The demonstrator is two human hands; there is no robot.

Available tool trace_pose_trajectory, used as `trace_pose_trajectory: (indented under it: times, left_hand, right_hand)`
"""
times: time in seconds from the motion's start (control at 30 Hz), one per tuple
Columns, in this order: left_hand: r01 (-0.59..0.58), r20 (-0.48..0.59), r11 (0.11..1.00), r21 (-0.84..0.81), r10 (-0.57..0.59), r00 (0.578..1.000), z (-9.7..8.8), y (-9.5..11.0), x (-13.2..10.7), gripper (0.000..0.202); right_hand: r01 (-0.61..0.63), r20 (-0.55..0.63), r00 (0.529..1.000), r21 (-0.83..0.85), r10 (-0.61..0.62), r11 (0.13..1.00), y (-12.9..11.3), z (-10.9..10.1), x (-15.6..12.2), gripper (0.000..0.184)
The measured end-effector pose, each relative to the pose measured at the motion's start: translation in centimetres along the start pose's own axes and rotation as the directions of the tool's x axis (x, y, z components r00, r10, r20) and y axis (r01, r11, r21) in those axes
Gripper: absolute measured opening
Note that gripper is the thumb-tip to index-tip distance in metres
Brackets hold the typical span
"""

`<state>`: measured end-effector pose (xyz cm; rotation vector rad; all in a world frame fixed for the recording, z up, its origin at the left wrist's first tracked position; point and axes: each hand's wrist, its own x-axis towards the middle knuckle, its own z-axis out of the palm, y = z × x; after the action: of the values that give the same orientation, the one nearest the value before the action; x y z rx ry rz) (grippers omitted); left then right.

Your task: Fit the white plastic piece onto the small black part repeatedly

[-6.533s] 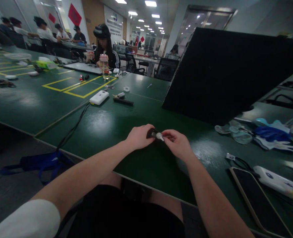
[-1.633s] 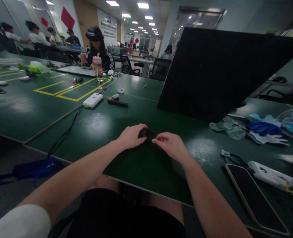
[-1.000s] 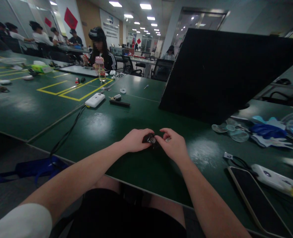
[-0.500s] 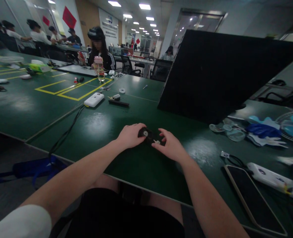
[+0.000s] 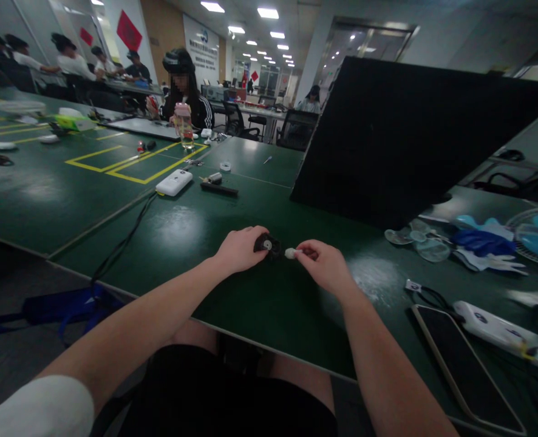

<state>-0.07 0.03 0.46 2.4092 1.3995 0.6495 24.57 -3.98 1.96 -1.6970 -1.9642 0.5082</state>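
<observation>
My left hand is closed around a small dark round part with a pale disc on its side, just above the green table. To its right, the fingertips of my right hand pinch a small white piece with a dark end. A narrow gap separates the white piece from the dark part. Both are too small and dim for me to tell their exact kind.
A large black panel stands tilted at the right. Fan blades, gloves, a phone and a white power bank lie at the right. Ahead are another white power bank, a black bar and a bottle. A person sits opposite.
My right hand has drawn a little to the right, its fingers going from spread to pinched on the white piece, which now stands apart from the dark part. My left hand stays put.
</observation>
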Motion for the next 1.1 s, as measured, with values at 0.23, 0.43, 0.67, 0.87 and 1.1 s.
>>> trace_pose_trajectory:
  times: [0.23,0.43,0.67,0.87,1.1]
  left_hand:
    - [-0.048,0.015,0.999,-0.003,0.048,0.999,-0.2,0.6,-0.2,0.040]
    - [-0.066,0.039,0.997,-0.028,0.067,0.997,-0.1,0.8,-0.3,0.041]
    - [-0.036,0.045,0.994,-0.099,0.041,0.998,0.2,0.6,-0.2,0.042]
    - [-0.018,0.053,0.995,-0.098,0.024,0.998,0.3,0.5,-0.2,0.043]
    - [-0.034,0.047,0.994,-0.099,0.039,0.998,0.3,0.5,-0.2,0.043]
  right_hand:
    - [0.104,-0.126,0.988,0.129,-0.087,0.986,-1.2,0.9,-0.4,0.025]
    - [0.125,-0.162,0.981,0.121,-0.105,0.985,-1.2,1.2,-0.4,0.026]
    - [0.084,-0.139,0.988,0.118,-0.067,0.989,-1.5,1.6,-0.4,0.025]
    - [0.080,-0.137,0.988,0.122,-0.063,0.989,-1.6,1.6,-0.6,0.023]
    - [0.127,-0.105,0.988,0.097,-0.117,0.987,-1.8,1.8,-0.6,0.022]
